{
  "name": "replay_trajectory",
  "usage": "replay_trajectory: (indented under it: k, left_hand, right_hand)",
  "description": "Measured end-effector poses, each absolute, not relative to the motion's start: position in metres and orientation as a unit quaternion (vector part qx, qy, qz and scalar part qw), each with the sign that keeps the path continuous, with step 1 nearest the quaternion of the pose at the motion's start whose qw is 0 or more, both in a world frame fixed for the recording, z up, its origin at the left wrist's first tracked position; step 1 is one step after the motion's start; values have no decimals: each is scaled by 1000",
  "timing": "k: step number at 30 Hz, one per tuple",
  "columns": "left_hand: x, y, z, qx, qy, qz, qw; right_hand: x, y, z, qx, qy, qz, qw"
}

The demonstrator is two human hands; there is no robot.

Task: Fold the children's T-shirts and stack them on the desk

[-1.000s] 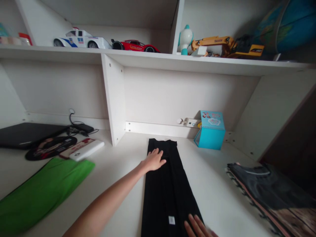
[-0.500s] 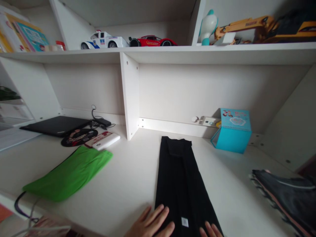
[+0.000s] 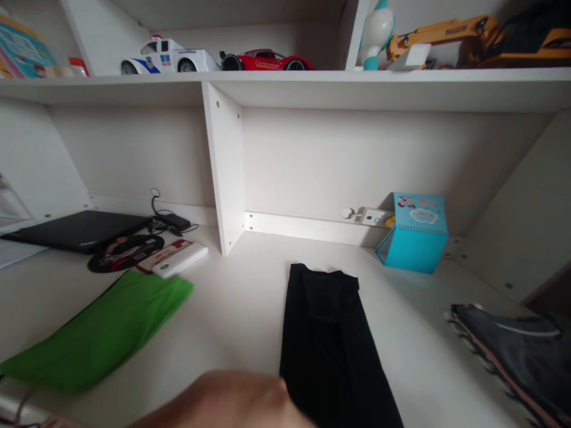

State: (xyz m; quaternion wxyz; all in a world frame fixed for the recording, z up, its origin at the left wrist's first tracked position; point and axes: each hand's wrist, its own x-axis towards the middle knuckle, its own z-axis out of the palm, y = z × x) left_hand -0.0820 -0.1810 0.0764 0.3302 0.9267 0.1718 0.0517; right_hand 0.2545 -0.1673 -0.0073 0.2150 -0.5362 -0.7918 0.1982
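A black garment (image 3: 330, 345), folded into a long strip, lies flat on the white desk with its narrow end toward the back panel. At the bottom edge my left hand (image 3: 236, 401) shows as a blurred back of hand and wrist, right at the garment's left side. Its fingers are hidden below the frame, so whether it grips the cloth cannot be made out. My right hand is out of view. The garment's near end is cut off by the frame.
Left on the desk are a green drawstring bag (image 3: 98, 333), a white power bank (image 3: 181, 260), a disc (image 3: 125, 252) and a black laptop (image 3: 80, 229). To the right stand a blue desk calendar (image 3: 414, 249) and a dark shoe (image 3: 513, 351). Toy cars (image 3: 267, 61) line the shelf above.
My left hand has turned from lying flat on the cloth to back up, close to the camera. My right hand has left the view. The garment's white label no longer shows.
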Motion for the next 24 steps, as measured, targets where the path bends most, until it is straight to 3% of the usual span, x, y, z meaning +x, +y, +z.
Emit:
replay_trajectory:
  k: [3, 7, 11, 14, 24]
  left_hand:
    - [-64, -110, 123, 899, 238, 82, 358]
    - [-45, -12, 105, 814, 424, 171, 360]
    - [-41, 41, 62, 766, 478, 171, 394]
    - [-43, 57, 57, 788, 447, 170, 388]
    - [-33, 73, 32, 817, 517, 142, 213]
  right_hand:
    - [258, -106, 35, -536, -787, 207, 224]
    - [244, -24, 66, -562, -767, 254, 174]
    - [231, 20, 48, -601, -737, 269, 152]
    - [236, 29, 36, -615, -727, 262, 156]
    - [238, 47, 15, -693, -701, 125, 114]
